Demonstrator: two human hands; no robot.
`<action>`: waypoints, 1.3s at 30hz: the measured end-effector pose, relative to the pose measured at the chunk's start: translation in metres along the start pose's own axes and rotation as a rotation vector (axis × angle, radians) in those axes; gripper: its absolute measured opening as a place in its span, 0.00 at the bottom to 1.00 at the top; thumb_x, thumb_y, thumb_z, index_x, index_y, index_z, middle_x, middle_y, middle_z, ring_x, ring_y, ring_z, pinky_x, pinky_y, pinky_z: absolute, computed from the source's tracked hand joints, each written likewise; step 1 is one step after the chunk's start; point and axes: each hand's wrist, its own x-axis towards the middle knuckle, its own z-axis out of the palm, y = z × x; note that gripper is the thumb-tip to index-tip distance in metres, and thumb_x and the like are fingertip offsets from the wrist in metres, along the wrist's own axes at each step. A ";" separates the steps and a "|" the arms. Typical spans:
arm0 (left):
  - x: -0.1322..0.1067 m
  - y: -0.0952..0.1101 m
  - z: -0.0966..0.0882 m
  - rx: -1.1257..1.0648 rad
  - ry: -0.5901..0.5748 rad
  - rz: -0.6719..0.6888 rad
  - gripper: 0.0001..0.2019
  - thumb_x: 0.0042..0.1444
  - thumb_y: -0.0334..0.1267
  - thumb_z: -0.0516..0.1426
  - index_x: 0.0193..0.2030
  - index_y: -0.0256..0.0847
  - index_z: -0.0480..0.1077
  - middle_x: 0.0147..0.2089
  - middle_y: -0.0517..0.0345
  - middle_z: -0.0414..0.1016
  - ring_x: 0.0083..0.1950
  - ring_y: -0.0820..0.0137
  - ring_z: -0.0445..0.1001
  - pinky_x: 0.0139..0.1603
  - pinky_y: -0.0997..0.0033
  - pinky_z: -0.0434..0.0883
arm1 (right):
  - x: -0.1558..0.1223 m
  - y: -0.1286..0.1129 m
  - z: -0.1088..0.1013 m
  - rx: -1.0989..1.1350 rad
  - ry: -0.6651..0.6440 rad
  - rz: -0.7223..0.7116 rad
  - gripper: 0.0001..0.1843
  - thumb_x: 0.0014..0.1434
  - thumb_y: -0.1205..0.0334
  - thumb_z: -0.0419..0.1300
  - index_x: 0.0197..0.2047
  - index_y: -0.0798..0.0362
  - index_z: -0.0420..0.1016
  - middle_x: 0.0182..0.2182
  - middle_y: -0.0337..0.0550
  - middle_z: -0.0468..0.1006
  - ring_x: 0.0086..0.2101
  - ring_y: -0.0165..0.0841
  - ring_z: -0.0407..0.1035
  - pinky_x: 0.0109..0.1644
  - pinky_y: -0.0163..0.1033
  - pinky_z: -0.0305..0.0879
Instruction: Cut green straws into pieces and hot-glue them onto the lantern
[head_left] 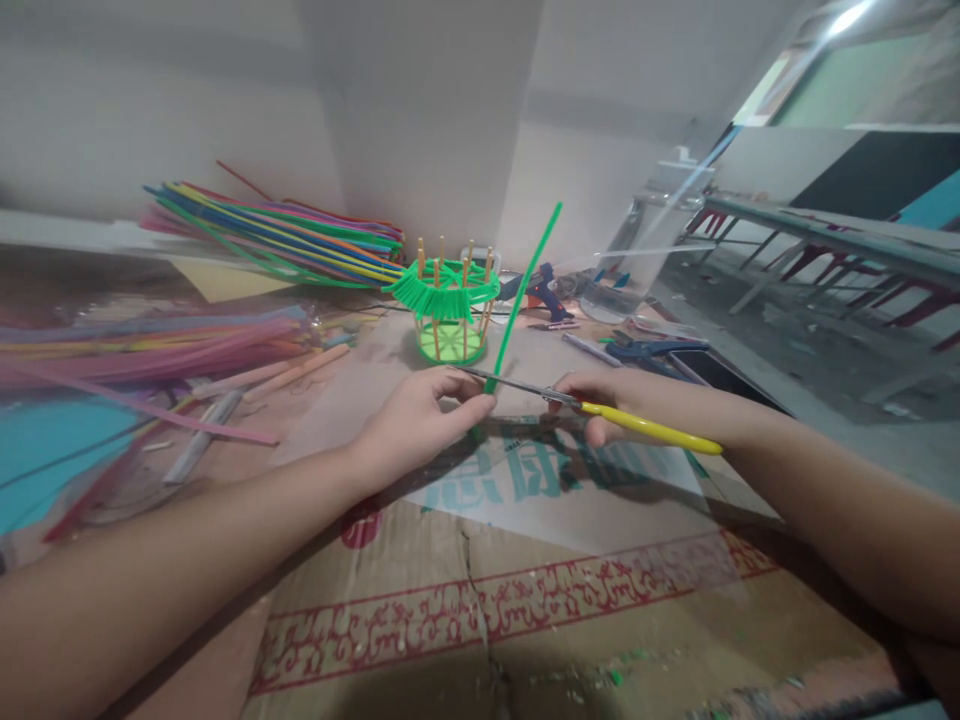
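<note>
My left hand (427,415) pinches the lower end of a green pipe cleaner (526,290) between thumb and fingertips. The stem leans up and to the right. In my right hand (592,395) is a pair of scissors with yellow handles (652,428). The blades point left and cross the pipe cleaner just above my left thumb; whether they are closed on it I cannot tell. Behind my hands stands a small round green structure (448,290), with wooden sticks as posts, a green base and a sloping fringe of green pipe cleaner pieces.
Bundles of coloured pipe cleaners (285,235) lie at the back left, pink ones (247,350) nearer. A blue glue gun (553,290), a blue-handled tool (652,347) and a dark phone-like slab (720,375) lie on the right. Printed cardboard (420,620) covers the table.
</note>
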 end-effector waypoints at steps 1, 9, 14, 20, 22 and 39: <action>0.000 0.000 0.000 -0.003 -0.009 0.006 0.11 0.59 0.42 0.58 0.30 0.38 0.75 0.33 0.58 0.78 0.37 0.69 0.74 0.43 0.70 0.69 | 0.000 0.001 0.000 -0.002 -0.001 -0.003 0.28 0.53 0.39 0.60 0.46 0.54 0.74 0.39 0.44 0.77 0.40 0.42 0.70 0.42 0.41 0.63; 0.000 0.002 0.001 -0.064 -0.069 -0.052 0.13 0.59 0.45 0.58 0.29 0.38 0.74 0.30 0.58 0.77 0.34 0.69 0.74 0.38 0.70 0.69 | 0.003 0.010 -0.001 -0.035 -0.001 0.061 0.30 0.52 0.36 0.59 0.45 0.55 0.76 0.36 0.45 0.79 0.36 0.41 0.71 0.40 0.40 0.63; -0.003 0.002 0.001 -0.190 -0.072 -0.099 0.14 0.59 0.47 0.57 0.32 0.38 0.74 0.32 0.57 0.78 0.35 0.69 0.75 0.37 0.70 0.70 | 0.004 0.021 -0.009 -0.097 0.013 0.099 0.29 0.54 0.38 0.60 0.51 0.50 0.77 0.41 0.44 0.81 0.38 0.41 0.73 0.40 0.40 0.64; -0.001 0.003 0.001 -0.172 0.055 -0.092 0.14 0.61 0.46 0.55 0.31 0.38 0.71 0.28 0.61 0.72 0.31 0.72 0.70 0.33 0.74 0.66 | 0.008 0.029 0.004 -0.231 0.074 -0.045 0.31 0.57 0.53 0.61 0.63 0.47 0.69 0.51 0.48 0.77 0.46 0.41 0.71 0.48 0.42 0.65; 0.001 0.003 0.000 -0.130 0.071 -0.106 0.14 0.61 0.45 0.53 0.30 0.38 0.71 0.26 0.62 0.70 0.29 0.72 0.68 0.30 0.74 0.64 | 0.008 0.027 0.008 -0.269 0.072 -0.110 0.29 0.59 0.59 0.59 0.64 0.47 0.68 0.50 0.49 0.76 0.47 0.41 0.70 0.50 0.43 0.64; 0.006 -0.007 0.001 -0.185 0.068 -0.220 0.10 0.54 0.42 0.60 0.36 0.37 0.73 0.31 0.59 0.76 0.29 0.73 0.71 0.30 0.74 0.67 | 0.068 0.016 0.011 -0.772 0.302 -0.502 0.20 0.63 0.67 0.53 0.57 0.50 0.74 0.37 0.47 0.75 0.34 0.35 0.66 0.35 0.37 0.57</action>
